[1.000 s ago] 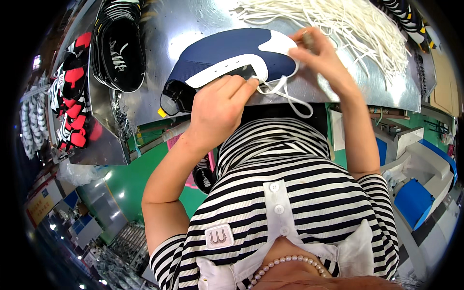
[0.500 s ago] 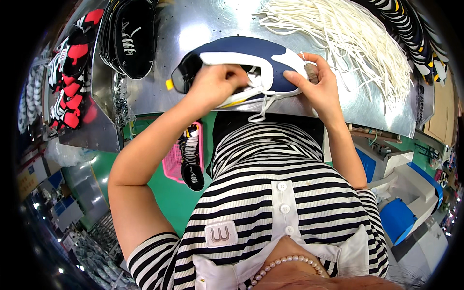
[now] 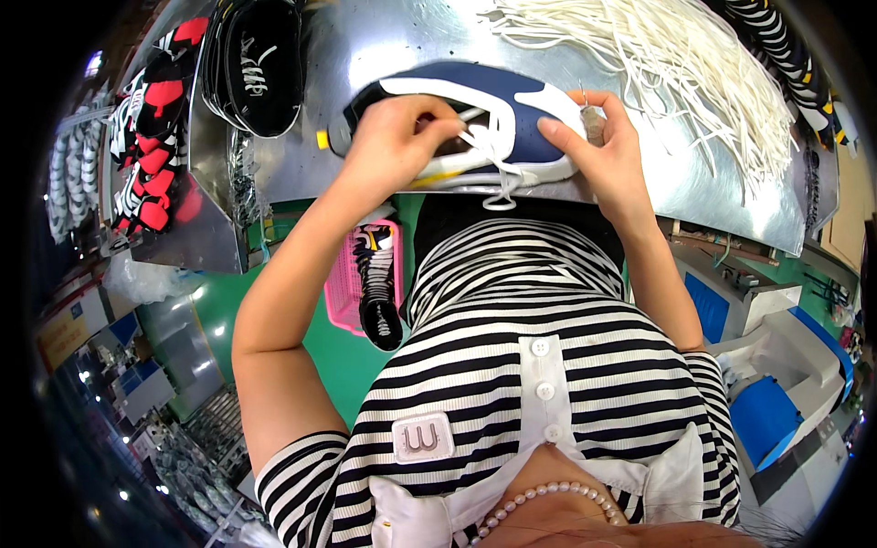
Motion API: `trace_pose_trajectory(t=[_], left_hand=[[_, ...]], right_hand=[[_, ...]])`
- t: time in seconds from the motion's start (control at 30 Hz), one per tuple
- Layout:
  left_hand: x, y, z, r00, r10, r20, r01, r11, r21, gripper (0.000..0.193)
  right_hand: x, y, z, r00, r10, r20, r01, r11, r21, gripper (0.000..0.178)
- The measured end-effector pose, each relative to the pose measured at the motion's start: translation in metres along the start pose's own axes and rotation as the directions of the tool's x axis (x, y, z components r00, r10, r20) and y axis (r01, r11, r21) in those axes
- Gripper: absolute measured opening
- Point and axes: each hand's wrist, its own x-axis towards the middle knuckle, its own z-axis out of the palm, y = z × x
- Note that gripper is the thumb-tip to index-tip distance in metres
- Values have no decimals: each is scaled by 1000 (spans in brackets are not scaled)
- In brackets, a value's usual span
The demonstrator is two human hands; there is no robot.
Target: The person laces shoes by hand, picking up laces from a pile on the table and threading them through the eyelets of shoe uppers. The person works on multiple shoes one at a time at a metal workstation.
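A navy and white shoe upper [image 3: 528,123] with a yellow tab lies on its side at the table's near edge. My left hand [image 3: 395,137] is over its opening, thumb and forefinger pinched on a white shoelace [image 3: 477,137] that runs to the eyelet edge. A loop of lace hangs over the near side. My right hand [image 3: 610,151] grips the toe end, thumb on the navy part and fingers on the far side. A thin metallic piece and a brownish patch show by its forefinger; I cannot make out what they are.
Loose white laces [image 3: 667,73] spread over the metal table [image 3: 384,41] at right. Black shoe uppers [image 3: 265,78] are stacked at the back left, red, black and white ones [image 3: 163,137] beyond. Striped uppers line the far right. Below stands a pink basket [image 3: 343,288] with a shoe upper [image 3: 379,292].
My left hand has shifted slightly, its pinched fingers now clearly showing on the lace. The right hand keeps its hold on the toe end. The whole view has shifted a little.
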Motion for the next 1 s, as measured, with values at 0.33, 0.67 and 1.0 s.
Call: trace_pose_trajectory(t=[0.33, 0.67, 1.0], left_hand=[[-125, -101, -118, 674, 192, -714, 333, 783, 525, 9], [-148, -163, -149, 673, 247, -697, 539, 481, 691, 15], [-32, 18, -37, 860, 379, -342, -315, 921, 229, 4]], right_hand=[[14, 8, -11, 989, -23, -149, 67, 951, 301, 43], [20, 8, -23, 984, -7, -178, 48, 974, 224, 31], [27, -5, -19, 995, -98, -20, 69, 813, -578, 35]])
